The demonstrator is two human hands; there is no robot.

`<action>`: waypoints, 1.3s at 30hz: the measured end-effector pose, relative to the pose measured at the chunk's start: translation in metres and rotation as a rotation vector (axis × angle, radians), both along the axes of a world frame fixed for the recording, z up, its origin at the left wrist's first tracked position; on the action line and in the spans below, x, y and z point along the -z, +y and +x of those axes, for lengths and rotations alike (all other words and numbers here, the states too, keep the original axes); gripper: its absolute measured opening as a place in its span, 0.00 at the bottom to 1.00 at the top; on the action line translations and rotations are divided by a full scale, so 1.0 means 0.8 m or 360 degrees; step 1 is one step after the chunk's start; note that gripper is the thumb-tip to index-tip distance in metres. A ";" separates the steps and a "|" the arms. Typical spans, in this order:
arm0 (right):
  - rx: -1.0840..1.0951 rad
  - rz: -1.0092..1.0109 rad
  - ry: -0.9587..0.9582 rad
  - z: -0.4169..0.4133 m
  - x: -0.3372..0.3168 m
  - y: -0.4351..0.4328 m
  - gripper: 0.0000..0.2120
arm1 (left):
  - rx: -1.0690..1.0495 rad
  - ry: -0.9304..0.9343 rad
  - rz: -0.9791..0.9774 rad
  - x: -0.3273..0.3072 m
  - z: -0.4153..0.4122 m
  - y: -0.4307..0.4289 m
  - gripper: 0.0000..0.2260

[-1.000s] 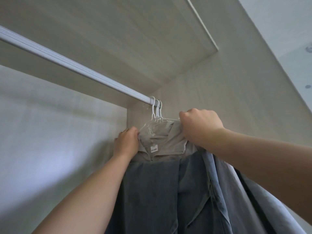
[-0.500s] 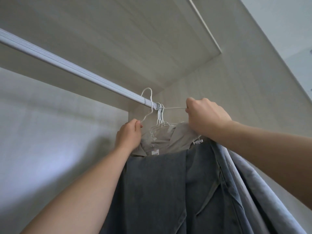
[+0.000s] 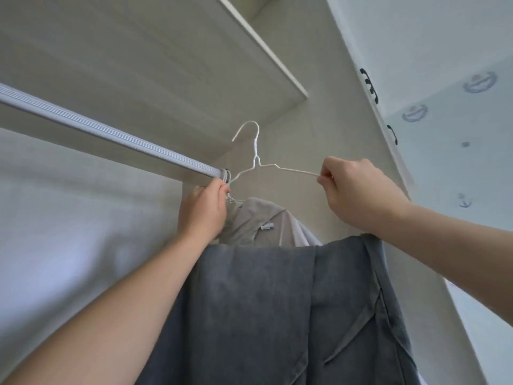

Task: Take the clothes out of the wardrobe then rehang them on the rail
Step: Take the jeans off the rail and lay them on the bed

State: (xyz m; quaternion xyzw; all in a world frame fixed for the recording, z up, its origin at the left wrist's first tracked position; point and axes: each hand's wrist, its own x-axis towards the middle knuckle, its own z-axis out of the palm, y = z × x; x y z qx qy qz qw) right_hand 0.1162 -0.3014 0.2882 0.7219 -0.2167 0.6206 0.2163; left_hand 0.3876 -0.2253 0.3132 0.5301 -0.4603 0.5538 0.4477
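Note:
A white wire hanger (image 3: 256, 159) is lifted free of the ribbed silver rail (image 3: 105, 134), its hook in the air above the rail's right end. My left hand (image 3: 204, 209) grips its left shoulder just under the rail end. My right hand (image 3: 358, 190) pinches its right shoulder tip. A dark grey garment (image 3: 263, 315) hangs below my hands, its top edge under my right wrist. Behind it a light grey garment (image 3: 258, 223) stays on another hanger at the rail's end.
The wardrobe's side wall (image 3: 327, 151) stands right behind the hanger. A shelf (image 3: 172, 65) runs overhead. The rail's long left stretch carries nothing. Black door hinges (image 3: 370, 86) sit on the wardrobe's front edge at the right.
The white hanger has come off the rail and risen, hook now above it. My right hand moved right and up, and the dark garment shifted with it. The view tilted upward.

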 end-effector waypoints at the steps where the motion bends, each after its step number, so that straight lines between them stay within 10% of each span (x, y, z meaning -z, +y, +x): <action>1: -0.0002 -0.0017 -0.0005 -0.017 0.007 -0.002 0.09 | 0.0010 -0.0045 -0.0020 0.008 -0.018 0.000 0.10; 24: 0.0791 0.0201 -0.0007 -0.593 0.281 0.041 0.09 | 0.0820 -0.0441 0.0269 0.283 -0.542 -0.074 0.09; 39: 0.1764 0.0974 -0.0152 -0.966 0.480 0.208 0.09 | 0.2107 -0.0323 0.1126 0.495 -1.004 -0.139 0.08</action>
